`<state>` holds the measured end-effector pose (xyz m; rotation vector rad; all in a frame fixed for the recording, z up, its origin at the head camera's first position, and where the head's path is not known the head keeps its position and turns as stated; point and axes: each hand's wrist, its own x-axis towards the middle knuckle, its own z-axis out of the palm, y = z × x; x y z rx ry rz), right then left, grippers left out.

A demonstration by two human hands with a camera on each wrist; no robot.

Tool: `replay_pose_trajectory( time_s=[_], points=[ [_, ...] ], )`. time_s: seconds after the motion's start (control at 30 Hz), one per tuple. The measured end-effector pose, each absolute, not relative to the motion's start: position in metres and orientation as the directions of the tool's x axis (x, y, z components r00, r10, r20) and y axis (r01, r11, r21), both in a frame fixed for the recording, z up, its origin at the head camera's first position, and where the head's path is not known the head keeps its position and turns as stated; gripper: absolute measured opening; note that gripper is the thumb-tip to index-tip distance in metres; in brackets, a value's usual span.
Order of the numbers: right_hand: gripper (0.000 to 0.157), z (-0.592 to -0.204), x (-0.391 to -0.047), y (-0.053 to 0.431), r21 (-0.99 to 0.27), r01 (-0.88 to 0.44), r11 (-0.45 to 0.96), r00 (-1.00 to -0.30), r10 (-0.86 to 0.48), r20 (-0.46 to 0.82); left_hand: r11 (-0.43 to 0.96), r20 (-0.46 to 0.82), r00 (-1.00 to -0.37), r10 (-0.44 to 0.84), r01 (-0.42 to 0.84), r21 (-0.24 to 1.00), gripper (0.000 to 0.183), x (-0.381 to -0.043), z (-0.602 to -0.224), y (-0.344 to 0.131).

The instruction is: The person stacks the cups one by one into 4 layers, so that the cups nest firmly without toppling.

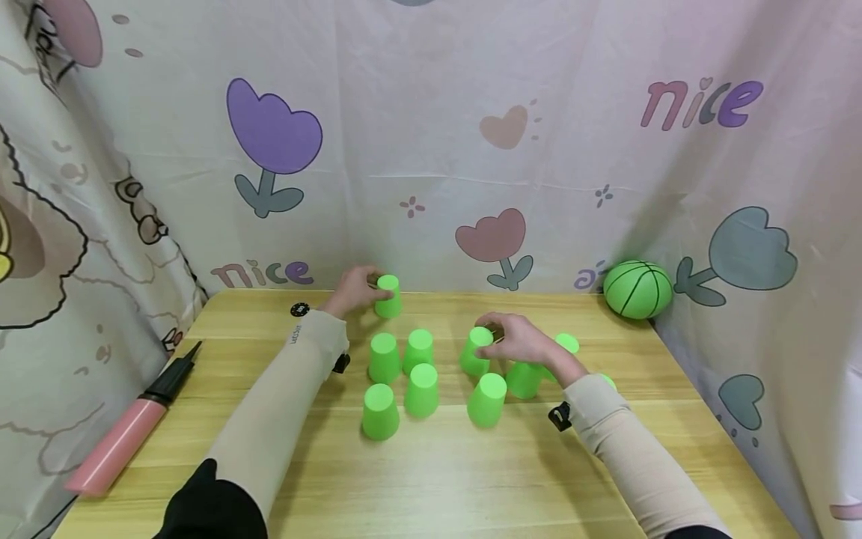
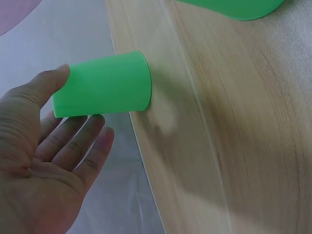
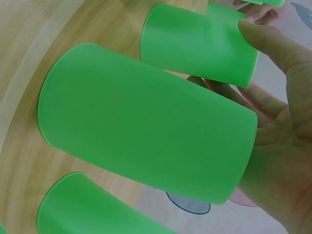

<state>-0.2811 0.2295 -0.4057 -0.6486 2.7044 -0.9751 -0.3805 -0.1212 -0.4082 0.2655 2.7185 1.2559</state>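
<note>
Near the table's back edge, my left hand pinches an upside-down green cup near its base. In the left wrist view the thumb is on one side of this cup and the fingers on the other. Right of the middle, my right hand holds another upside-down green cup between thumb and fingers. A nearer cup partly covers those fingers in the right wrist view. Several more inverted green cups stand around, among them a left front cup and a right front cup.
A green ball with black lines sits at the table's back right corner. Along the left edge lies a pink and black hand pump. A small black disc is near the back left. Printed curtains hang behind the wooden table.
</note>
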Motion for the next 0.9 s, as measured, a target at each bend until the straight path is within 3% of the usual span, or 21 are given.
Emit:
replay_pose_trajectory(
  time_s=[0.37,0.63,0.9],
  points=[
    [0.047,-0.406,-0.283,0.230,-0.633,-0.344,0.694,-0.883,-0.469,-0.034,0.649,-0.043,-0.974,0.222,0.114,0.752,0.058,-0.384,-0.411,-0.119],
    [0.046,-0.399,-0.284,0.225,-0.640,-0.340,0.689,-0.881,-0.472,-0.039,0.649,-0.023,-0.977,0.212,0.124,0.751,0.085,-0.382,-0.410,-0.125],
    [0.044,-0.386,-0.291,0.219,-0.633,-0.356,0.687,-0.878,-0.479,-0.026,0.614,0.023,-0.962,0.273,0.192,0.766,0.092,-0.367,-0.405,-0.138]
  ],
)
